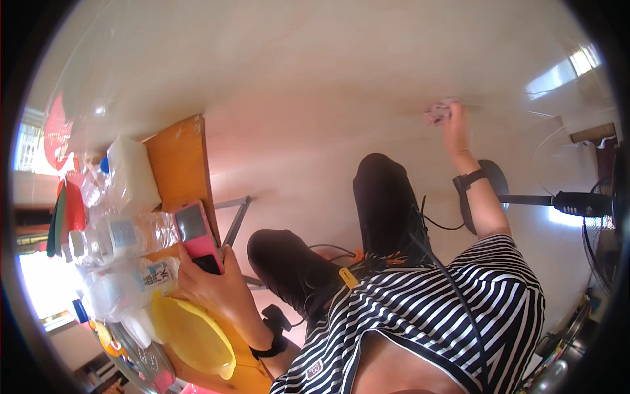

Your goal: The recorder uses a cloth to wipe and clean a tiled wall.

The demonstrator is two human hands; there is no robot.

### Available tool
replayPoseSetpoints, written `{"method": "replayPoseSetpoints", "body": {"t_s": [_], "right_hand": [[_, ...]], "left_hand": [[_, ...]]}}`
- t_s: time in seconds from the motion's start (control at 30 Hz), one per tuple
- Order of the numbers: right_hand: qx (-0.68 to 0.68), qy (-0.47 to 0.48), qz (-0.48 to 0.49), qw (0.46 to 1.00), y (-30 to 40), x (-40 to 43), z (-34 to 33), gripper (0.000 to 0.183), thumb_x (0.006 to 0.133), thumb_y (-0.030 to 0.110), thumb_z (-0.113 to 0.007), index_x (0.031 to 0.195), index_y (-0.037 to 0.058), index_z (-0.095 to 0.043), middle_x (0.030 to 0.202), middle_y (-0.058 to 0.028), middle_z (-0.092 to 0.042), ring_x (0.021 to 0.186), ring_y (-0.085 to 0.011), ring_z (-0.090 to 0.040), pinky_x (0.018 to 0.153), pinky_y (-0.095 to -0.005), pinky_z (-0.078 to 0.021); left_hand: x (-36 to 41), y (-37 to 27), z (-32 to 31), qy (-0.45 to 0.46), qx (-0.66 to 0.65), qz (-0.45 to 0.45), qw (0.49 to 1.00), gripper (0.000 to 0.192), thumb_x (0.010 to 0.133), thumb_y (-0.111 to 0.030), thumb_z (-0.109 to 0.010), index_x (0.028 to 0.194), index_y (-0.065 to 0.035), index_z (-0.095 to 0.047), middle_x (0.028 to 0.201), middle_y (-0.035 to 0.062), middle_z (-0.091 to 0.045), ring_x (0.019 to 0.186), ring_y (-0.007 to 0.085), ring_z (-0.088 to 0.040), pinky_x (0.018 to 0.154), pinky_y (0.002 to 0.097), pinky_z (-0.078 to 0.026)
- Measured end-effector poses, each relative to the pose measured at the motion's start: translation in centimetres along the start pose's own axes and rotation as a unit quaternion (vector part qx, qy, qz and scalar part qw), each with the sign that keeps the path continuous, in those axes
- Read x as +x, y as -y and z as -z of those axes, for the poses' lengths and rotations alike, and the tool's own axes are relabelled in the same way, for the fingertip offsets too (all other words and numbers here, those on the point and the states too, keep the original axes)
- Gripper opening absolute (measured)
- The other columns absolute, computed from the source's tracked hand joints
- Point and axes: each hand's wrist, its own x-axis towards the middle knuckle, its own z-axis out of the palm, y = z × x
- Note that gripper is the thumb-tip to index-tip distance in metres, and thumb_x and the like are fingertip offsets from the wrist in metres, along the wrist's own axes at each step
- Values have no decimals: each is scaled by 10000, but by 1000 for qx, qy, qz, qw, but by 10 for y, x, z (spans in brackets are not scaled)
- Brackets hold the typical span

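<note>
My left hand (214,285) rests at the edge of a wooden table (177,152), its fingers around the lower end of a pink case or tray (199,236) with dark and grey panels. Whether it grips this object or only leans on it cannot be told. A yellow plastic basin (197,335) lies just below that hand, and clear plastic bottles (128,236) stand beyond it. My right hand (457,123) is stretched out to the right, closed on a crumpled pinkish cloth (440,111) against the pale tiled surface (320,98).
A white plastic jug (133,172) stands on the table. Grey metal legs (236,216) show beside it. At the right is a black pedestal fan (581,204), its round base (494,182) partly behind my right forearm. A black cable (445,226) runs between my knee and the base.
</note>
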Motion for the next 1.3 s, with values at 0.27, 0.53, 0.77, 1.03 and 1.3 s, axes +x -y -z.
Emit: {"method": "replayPoseSetpoints", "body": {"t_s": [0.27,0.53,0.77,1.03,1.3], "right_hand": [[-32,-199,-125,971,-159,20,53,210,914,-30,-519,1098,35,-440,924,-116,-598,671,-152,-604,499,-278,-493],[27,22,-144,989,-16,-28,-90,287,896,2,-602,1141,7,-453,933,-71,-603,759,-131,-611,609,-284,-533],[214,-192,-21,958,53,31,27,275,963,-12,-543,1199,-6,-400,985,-124,-631,763,-177,-658,668,-305,-540],[-258,-434,200,840,120,144,122,359,941,51,-570,1260,-44,-433,1170,-254,-559,1105,-356,-560,935,-468,-471],[-313,-406,-141,847,-86,71,74,351,921,35,-520,1241,-89,-447,1256,-298,-518,1164,-441,-499,986,-495,-419]], "left_hand": [[5,-2,0,14,-21,5,1000,764,706,-205,-833,1394,-70,-528,1169,197,-588,1153,400,-497,1059,550,-333],[1,4,-3,-9,26,-31,999,710,724,-210,-808,1363,-43,-550,1175,205,-606,1111,401,-522,1009,521,-374],[3,0,0,-15,19,-26,999,668,726,-217,-783,1335,-42,-569,1130,232,-607,1039,407,-538,952,524,-404],[2,-2,0,-45,45,-53,997,611,751,-211,-739,1316,-31,-593,1082,241,-631,959,417,-558,897,508,-438],[3,-7,8,34,57,16,998,694,745,-322,-792,1348,-59,-571,1228,218,-602,1168,415,-526,1053,518,-365]]}}
